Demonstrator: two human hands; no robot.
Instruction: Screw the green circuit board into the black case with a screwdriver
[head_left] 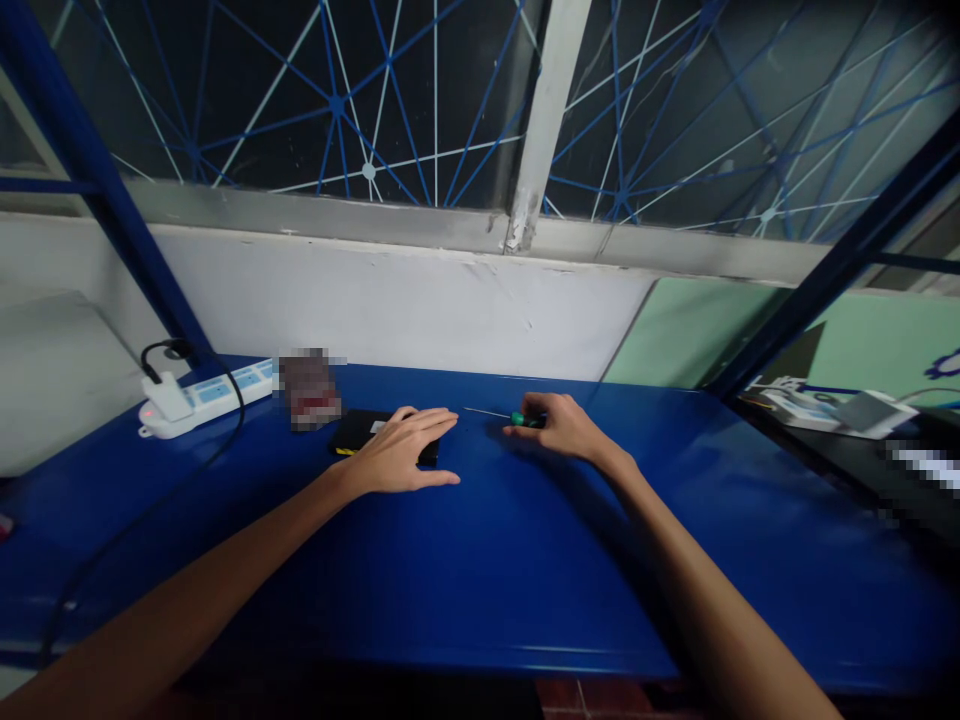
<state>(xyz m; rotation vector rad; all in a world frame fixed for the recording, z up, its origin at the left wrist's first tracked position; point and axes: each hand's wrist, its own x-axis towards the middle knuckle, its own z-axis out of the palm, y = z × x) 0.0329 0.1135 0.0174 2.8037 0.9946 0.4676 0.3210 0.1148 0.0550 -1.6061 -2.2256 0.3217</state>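
My left hand (pixel 405 450) lies over a flat black rectangular object (pixel 351 430) with a white label and a yellow mark. Its fingers are stretched out and the thumb is apart; the palm hides much of the object. To the right, my right hand (pixel 561 425) has its fingers closed around the handle of a screwdriver (pixel 517 419). The handle shows green near the shaft, and the thin metal shaft points left toward my left hand, low over the blue table (pixel 480 560). Whether the screwdriver touches the tabletop I cannot tell.
A white power strip (pixel 217 395) with a plug and black cable (pixel 210 455) sits at the back left. Beside it is a blurred-out dark item (pixel 309 390). Blue frame posts (pixel 810 265) rise on both sides. A white device (pixel 862 412) stands at the far right.
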